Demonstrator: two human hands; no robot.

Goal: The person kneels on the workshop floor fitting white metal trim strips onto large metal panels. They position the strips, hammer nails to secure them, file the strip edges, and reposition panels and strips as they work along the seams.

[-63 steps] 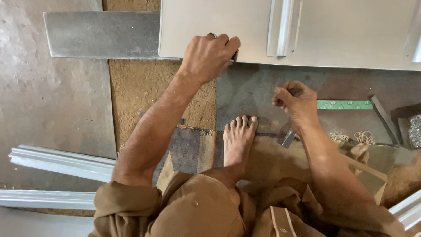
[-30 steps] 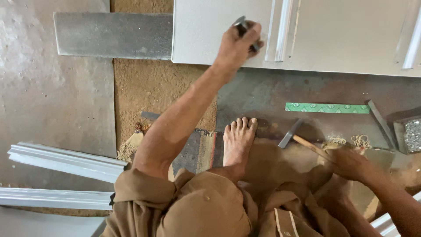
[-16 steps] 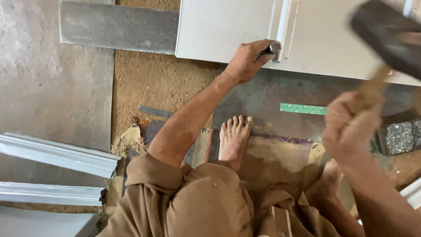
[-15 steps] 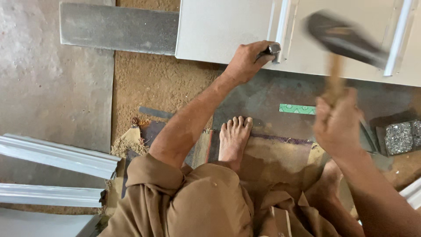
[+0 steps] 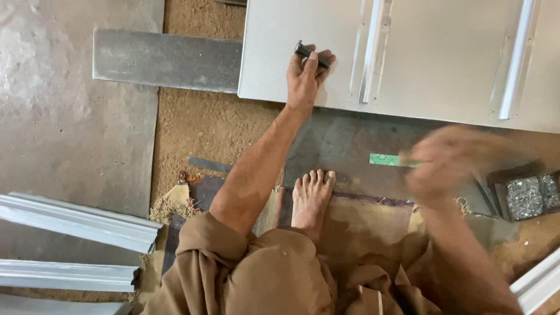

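The left hand [image 5: 303,79] grips a small dark tool [image 5: 311,54] in its fingers, pressed against the grey metal sheet [image 5: 437,52]. The right hand [image 5: 449,163] is blurred; its grip cannot be told.

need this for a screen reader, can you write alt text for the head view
Seen from above, a seated person's left hand holds a small dark tool against a pale metal sheet on the floor. The right hand is a motion blur, near a bare foot.
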